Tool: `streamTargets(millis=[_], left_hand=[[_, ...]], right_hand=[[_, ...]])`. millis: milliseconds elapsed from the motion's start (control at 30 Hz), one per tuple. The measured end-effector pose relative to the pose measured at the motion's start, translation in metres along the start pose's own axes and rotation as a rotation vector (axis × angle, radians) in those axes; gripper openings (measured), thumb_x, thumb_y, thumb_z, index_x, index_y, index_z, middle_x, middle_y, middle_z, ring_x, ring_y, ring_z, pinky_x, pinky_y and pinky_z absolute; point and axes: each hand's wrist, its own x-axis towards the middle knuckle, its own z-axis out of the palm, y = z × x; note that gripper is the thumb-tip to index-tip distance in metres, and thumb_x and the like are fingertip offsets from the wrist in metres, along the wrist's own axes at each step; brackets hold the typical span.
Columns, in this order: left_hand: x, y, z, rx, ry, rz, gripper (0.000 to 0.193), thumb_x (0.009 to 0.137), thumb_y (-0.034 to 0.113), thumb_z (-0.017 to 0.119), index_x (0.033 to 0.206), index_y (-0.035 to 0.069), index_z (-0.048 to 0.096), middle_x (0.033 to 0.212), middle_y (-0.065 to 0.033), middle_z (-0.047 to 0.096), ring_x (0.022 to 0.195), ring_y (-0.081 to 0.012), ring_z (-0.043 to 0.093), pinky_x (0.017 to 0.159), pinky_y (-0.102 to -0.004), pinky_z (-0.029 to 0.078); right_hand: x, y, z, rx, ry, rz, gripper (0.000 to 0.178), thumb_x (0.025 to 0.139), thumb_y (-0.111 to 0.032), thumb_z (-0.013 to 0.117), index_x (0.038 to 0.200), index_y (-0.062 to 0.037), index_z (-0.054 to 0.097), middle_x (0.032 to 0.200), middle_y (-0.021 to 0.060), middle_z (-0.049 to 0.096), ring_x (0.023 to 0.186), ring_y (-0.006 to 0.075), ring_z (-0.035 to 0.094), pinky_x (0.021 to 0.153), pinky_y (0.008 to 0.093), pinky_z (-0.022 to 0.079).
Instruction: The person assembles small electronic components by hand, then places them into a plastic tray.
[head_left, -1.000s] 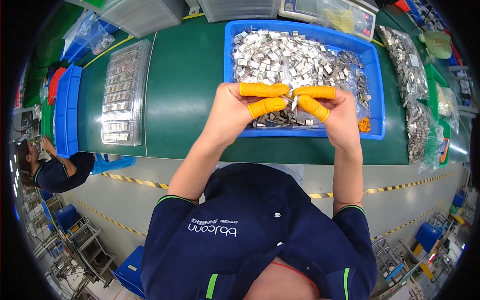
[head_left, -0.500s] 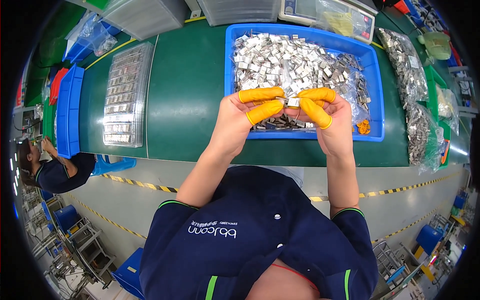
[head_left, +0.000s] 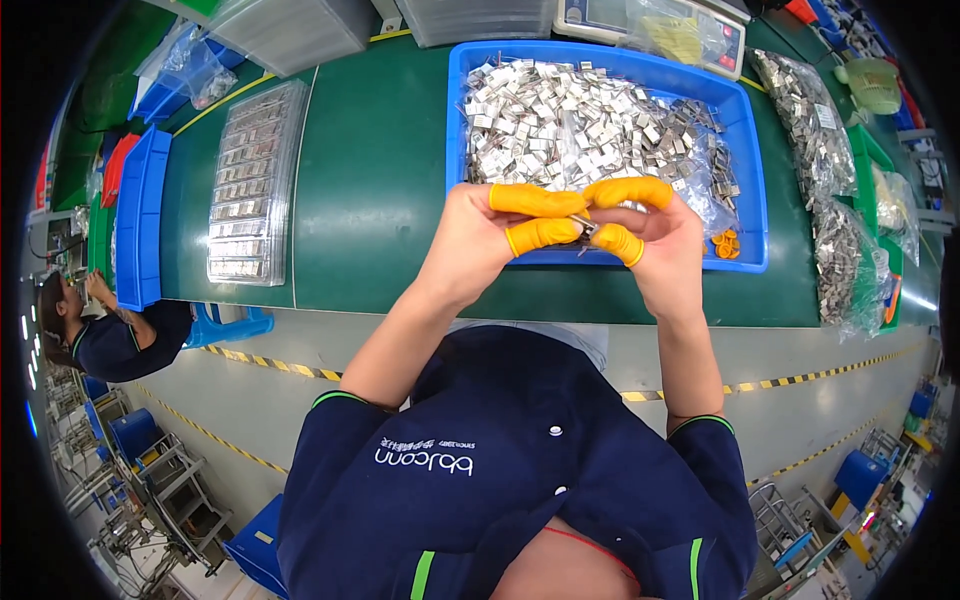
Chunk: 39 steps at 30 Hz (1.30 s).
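Above the near side of a blue bin [head_left: 457,130], my left hand [head_left: 478,235] and my right hand [head_left: 662,240] meet with orange finger cots on their thumbs and forefingers. Pinched between them is a small silver metal part [head_left: 587,227], its dark, narrow side showing; the fingers cover much of it. Below and beyond my hands lies a heap of similar boxy metal parts [head_left: 560,115] with thin legs, bright at the left and darker at the right. Spare orange finger cots [head_left: 726,244] rest in the bin's near right corner, beside a clear bag.
A clear plastic tray [head_left: 250,190] with rows of parts lies left on the green table [head_left: 365,180]. Bagged metal parts [head_left: 800,110] line the right side. A scale [head_left: 592,17] and clear boxes [head_left: 290,35] stand behind. At far left, a person [head_left: 125,335] sits beyond a blue bin [head_left: 143,220].
The small metal part has been turned: its pale flat face showed before, and now a darker side does. My fingers have shifted around it, with both hands staying over the bin.
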Motion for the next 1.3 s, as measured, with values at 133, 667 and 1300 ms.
streamTargets(millis=[133, 667, 1300], left_hand=[[0.013, 0.006, 0.009, 0.043, 0.018, -0.003, 0.024, 0.073, -0.002, 0.065, 0.096, -0.005, 0.062, 0.094, -0.0123, 0.063, 0.083, -0.0154, 0.060, 0.077, -0.0256, 0.048], [0.032, -0.010, -0.024, 1.513, -0.035, 0.358, 0.019, 0.064, 0.015, 0.070, 0.080, 0.005, 0.066, 0.074, -0.0107, 0.058, 0.075, -0.0268, 0.053, 0.070, -0.0347, 0.039], [0.026, -0.016, -0.016, 1.633, -0.020, 0.403, 0.017, 0.068, 0.002, 0.062, 0.084, -0.001, 0.058, 0.077, -0.0127, 0.057, 0.082, -0.0286, 0.052, 0.074, -0.0372, 0.042]], right_hand=[[0.002, -0.003, -0.003, 0.026, 0.049, 0.103, 0.016, 0.073, 0.004, 0.065, 0.088, 0.0055, 0.062, 0.088, 0.0123, 0.063, 0.083, 0.0175, 0.061, 0.077, 0.0271, 0.050], [0.031, 0.030, -0.031, -1.293, -0.171, -0.093, 0.024, 0.067, -0.009, 0.066, 0.090, -0.0046, 0.062, 0.081, 0.0128, 0.057, 0.081, 0.0291, 0.056, 0.070, 0.0385, 0.046], [0.021, 0.020, -0.030, -1.167, 0.014, -0.074, 0.017, 0.069, -0.006, 0.066, 0.086, -0.0022, 0.065, 0.084, 0.0136, 0.061, 0.068, 0.0286, 0.059, 0.064, 0.0345, 0.047]])
